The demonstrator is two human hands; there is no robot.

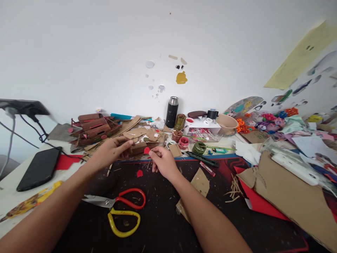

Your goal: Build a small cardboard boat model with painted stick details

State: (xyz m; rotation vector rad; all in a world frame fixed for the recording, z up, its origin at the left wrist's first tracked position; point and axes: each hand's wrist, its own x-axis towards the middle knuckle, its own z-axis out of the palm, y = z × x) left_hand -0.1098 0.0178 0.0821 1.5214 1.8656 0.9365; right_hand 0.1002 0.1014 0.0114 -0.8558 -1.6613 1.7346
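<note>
My left hand (117,151) is closed, thumb and curled fingers at the left end of a small brown cardboard piece (139,148). Just right of that piece, my right hand (163,162) pinches a small red paper piece (146,150) between thumb and forefinger. Another red paper scrap (139,173) lies on the dark mat (163,214) below the hands. Nearer to me rest open scissors (113,203) with one red and one yellow handle, blades pointing left. Under my right forearm is a cut piece of cardboard (200,182).
A brown model boat (96,128) stands at the back left, beside cardboard scraps (135,133). Behind my hands are a black thermos (172,112) and paint jars (183,142). A phone (39,168) lies left; a large cardboard sheet (292,193) lies right.
</note>
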